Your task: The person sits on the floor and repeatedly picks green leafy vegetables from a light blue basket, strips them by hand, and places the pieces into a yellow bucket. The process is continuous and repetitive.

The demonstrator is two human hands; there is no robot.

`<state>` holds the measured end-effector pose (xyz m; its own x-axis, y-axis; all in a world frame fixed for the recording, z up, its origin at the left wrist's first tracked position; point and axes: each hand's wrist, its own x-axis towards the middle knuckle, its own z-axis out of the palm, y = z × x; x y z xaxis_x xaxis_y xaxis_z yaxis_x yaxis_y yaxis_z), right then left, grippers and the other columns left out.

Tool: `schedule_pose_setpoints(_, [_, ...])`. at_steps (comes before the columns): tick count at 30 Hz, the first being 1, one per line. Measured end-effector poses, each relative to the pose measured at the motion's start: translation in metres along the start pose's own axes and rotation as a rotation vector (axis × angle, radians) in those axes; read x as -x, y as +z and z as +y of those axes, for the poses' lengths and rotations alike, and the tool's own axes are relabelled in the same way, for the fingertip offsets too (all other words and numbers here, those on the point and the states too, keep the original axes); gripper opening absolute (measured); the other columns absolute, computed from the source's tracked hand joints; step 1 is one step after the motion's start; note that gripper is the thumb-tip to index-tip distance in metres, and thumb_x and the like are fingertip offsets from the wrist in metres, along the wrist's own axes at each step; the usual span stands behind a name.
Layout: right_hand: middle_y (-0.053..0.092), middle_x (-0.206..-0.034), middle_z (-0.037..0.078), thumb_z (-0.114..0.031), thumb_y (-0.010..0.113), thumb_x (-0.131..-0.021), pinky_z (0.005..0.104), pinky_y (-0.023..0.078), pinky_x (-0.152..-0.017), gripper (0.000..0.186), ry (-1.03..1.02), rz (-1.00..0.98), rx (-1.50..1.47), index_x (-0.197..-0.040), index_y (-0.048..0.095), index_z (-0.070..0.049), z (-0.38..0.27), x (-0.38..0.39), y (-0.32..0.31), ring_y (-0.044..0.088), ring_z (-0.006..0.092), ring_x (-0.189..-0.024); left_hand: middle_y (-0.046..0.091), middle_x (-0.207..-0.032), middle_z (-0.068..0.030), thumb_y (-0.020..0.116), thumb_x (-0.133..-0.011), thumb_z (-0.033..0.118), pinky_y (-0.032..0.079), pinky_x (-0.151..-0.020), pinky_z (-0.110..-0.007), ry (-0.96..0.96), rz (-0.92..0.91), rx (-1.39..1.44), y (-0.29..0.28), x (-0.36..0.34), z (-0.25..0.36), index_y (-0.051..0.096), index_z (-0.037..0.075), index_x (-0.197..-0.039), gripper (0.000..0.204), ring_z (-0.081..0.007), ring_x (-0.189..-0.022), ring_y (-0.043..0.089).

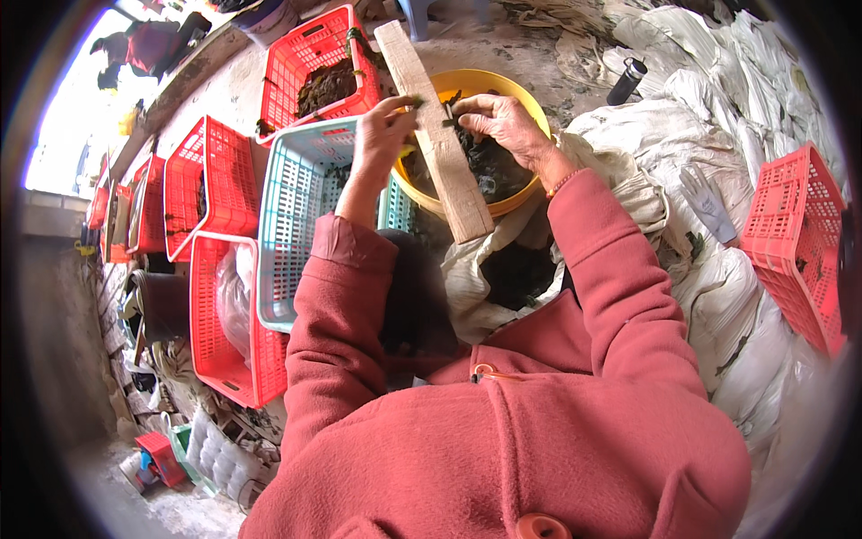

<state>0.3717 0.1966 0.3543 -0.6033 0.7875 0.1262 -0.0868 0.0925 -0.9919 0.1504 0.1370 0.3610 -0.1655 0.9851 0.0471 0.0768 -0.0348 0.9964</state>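
A wooden board (440, 148) lies across the yellow basin (530, 94), which holds dark, wet, leafy material (494, 171) that looks like seaweed. At the board's left side, my left hand (384, 135) is closed, with a small dark green scrap (417, 103) at its fingertips. My right hand (507, 128) is on the other side, over the basin. Its thumb and fingers pinch a dark leafy piece (450, 120) at the board's edge. Below my left wrist stands a light blue basket (285, 225) with some dark material inside.
A red basket (301, 45) with a dark heap stands beyond the blue one. More red baskets (229, 175) line the left. White sacking (664, 144) spreads at right, bearing a glove (707, 205), a black bottle (627, 81) and a tilted red basket (790, 242).
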Motion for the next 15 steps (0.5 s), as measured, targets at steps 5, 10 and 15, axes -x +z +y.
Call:
schedule_pose_setpoints(5, [0.068, -0.085, 0.000, -0.016, 0.067, -0.091, 0.0201, 0.048, -0.066, 0.022, -0.029, 0.046, -0.118, -0.107, 0.069, -0.001, -0.030, 0.018, 0.034, 0.057, 0.0046, -0.071, 0.063, -0.076, -0.0035, 0.054, -0.100, 0.017, 0.047, -0.056, -0.022, 0.000, -0.300, 0.135, 0.022, 0.021, 0.023, 0.055, -0.002, -0.119, 0.027, -0.0087, -0.063, 0.059])
schedule_pose_setpoints(10, [0.068, -0.080, 0.000, -0.014, 0.068, -0.091, 0.0200, 0.048, -0.060, 0.015, -0.163, 0.408, 0.000, -0.099, 0.071, -0.002, -0.032, 0.016, 0.018, 0.058, 0.0046, -0.067, 0.067, -0.068, -0.0109, 0.058, -0.090, 0.027, 0.051, -0.060, -0.036, 0.247, -0.097, -0.612, -0.021, 0.008, -0.009, 0.064, 0.004, -0.088, 0.024, -0.0294, -0.061, 0.065])
schedule_pose_setpoints(15, [0.068, -0.094, 0.001, -0.008, 0.065, -0.090, 0.0230, 0.051, -0.076, 0.019, -0.221, 0.446, 0.225, -0.109, 0.069, -0.002, -0.008, 0.000, -0.004, 0.061, 0.0082, -0.081, 0.056, -0.125, -0.0038, 0.058, -0.087, 0.027, 0.027, -0.099, -0.066, 0.081, -0.708, -1.178, -0.033, 0.023, -0.066, 0.071, 0.019, -0.102, 0.022, -0.0266, -0.127, 0.041])
